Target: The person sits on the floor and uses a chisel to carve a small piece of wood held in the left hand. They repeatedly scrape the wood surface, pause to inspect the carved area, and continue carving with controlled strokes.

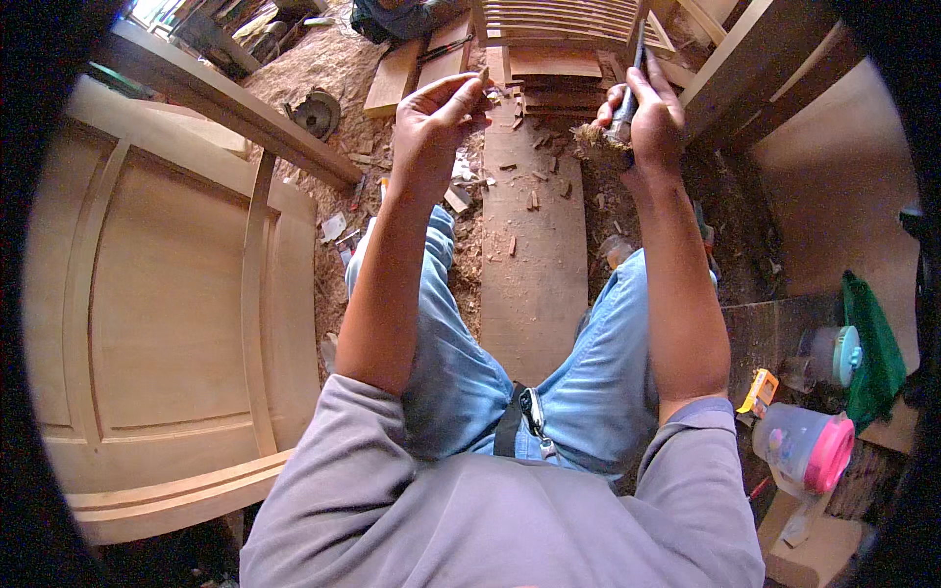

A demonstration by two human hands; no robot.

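Note:
My left hand (436, 122) pinches a small piece of wood (482, 75) between thumb and fingers, above the left edge of a long plank (532, 274) strewn with chips, which runs between my legs. My right hand (652, 122) is closed round a long grey tool (624, 118), held upright with its narrow end pointing away from me; a frayed, straw-coloured bunch of fibres (595, 139) shows at its near end. Beyond both hands stand stacked boards (554, 64) and a slatted wooden frame (554, 20).
A panelled door (176, 304) and a beam (235, 98) lie left; posts (755, 69) stand upper right. A round metal part (314, 116) sits among shavings. At my right are a pink-lidded container (799, 446), a teal-lidded container (828, 355), green cloth (867, 343) and a yellow item (758, 392).

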